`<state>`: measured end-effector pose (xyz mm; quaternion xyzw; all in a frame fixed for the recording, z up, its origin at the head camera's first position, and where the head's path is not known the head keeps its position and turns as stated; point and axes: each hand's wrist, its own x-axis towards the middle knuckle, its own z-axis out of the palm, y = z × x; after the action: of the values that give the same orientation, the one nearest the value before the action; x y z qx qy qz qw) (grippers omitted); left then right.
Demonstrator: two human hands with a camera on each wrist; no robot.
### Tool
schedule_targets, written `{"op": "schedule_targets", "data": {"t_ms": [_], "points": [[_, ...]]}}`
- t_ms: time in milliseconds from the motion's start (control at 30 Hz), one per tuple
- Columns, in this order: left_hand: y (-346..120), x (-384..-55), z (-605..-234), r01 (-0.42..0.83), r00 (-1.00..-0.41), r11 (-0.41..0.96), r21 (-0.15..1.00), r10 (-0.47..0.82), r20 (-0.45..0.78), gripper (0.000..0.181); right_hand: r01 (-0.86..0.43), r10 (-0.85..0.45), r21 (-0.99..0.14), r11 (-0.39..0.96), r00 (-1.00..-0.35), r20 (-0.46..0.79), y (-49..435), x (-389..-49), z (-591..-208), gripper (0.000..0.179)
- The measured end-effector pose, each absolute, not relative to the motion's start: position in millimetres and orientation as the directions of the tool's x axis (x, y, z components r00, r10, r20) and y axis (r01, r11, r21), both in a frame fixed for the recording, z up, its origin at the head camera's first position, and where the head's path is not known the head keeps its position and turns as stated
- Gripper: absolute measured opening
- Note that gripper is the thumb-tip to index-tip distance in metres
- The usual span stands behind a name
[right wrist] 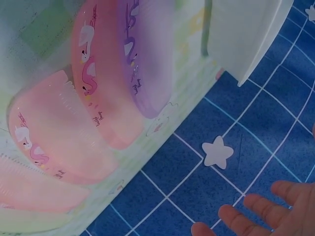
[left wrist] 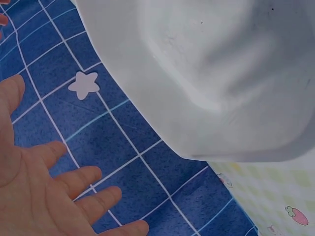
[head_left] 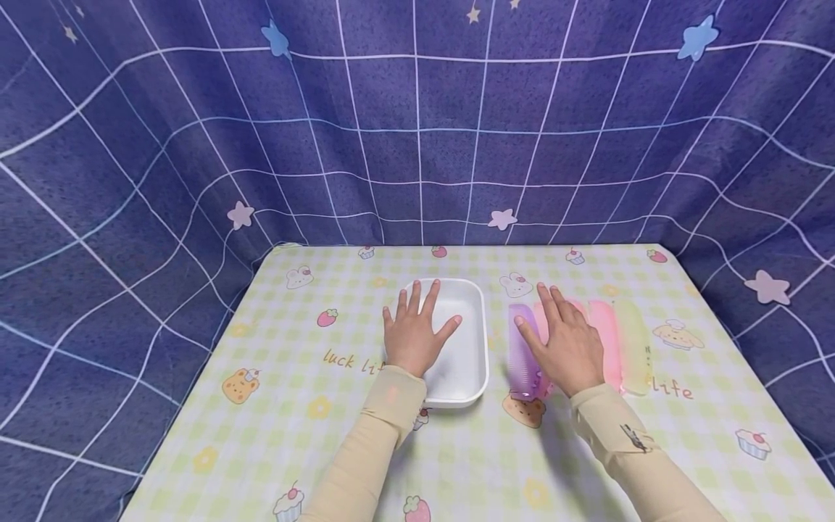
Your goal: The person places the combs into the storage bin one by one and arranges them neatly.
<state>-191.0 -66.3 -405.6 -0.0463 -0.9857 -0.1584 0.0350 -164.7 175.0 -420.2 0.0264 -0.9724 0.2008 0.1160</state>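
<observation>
A white rectangular tray (head_left: 466,362) lies on the table, with nothing visible in the part of it that shows. My left hand (head_left: 412,337) hovers over the tray's left side, fingers straight and spread. To the right, several translucent combs lie side by side: a purple comb (head_left: 520,355), pink combs (right wrist: 64,137) and a pale green comb (head_left: 633,348) at the right end. Bird drawings decorate the purple and pink ones in the right wrist view. Above these combs is my right hand (head_left: 569,351), fingers extended and holding nothing; it hides part of the pink ones.
A checked tablecloth (head_left: 274,428) with cartoon prints covers the table. Behind and on both sides hangs a blue curtain (head_left: 450,152) with white grid lines and stars. A strip of cloth separates the tray from the purple comb.
</observation>
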Motion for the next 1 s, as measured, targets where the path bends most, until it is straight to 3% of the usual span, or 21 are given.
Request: {"op": "schedule_targets", "data": {"t_ms": [1000], "points": [[-81.6, -188.8, -409.1, 0.046, -0.998, 0.913, 0.406, 0.022, 0.062, 0.077, -0.080, 0.009, -0.390, 0.917, -0.975, 0.223, 173.1, -163.7, -420.7, 0.076]]}}
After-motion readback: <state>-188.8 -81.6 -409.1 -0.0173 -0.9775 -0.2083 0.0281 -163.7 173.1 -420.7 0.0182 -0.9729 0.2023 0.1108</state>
